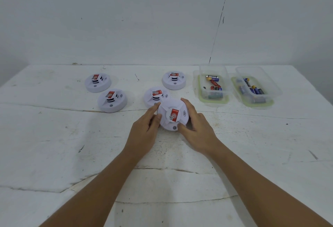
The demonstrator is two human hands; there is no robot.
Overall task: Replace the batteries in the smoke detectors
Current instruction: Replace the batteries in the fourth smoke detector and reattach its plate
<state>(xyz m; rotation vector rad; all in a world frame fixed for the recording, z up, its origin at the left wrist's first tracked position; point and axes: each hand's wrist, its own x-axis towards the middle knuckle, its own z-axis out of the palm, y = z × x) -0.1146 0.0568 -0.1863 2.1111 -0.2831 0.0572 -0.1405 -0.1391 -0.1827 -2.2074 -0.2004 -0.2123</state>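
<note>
- The person's left hand (144,129) and right hand (196,127) clasp the nearest smoke detector (173,115) from either side, fingers curled round its rim, thumbs near the front edge.
- That detector sits at the middle of the white counter (252,145), face up with its red sticker showing; whether it rests on the surface or is just lifted cannot be told.
- Four more detectors lie beyond it — two to the left (98,82) (112,100), one just behind (156,95) almost touching the held one, and one further back (173,80).
- Two clear tubs (214,82) (255,86) of batteries stand to the right, well apart from the hands.
- The step in hand looks like opening the case. It would likely go best with one hand holding the base firm while the other twists the top — an even grip round the rim, not a squeeze on the vents.
- Drawing the detector a little nearer first would keep it from knocking the neighbour behind.
- Once it is open, keep old and new batteries in separate tubs; which tub holds which cannot be told.
</note>
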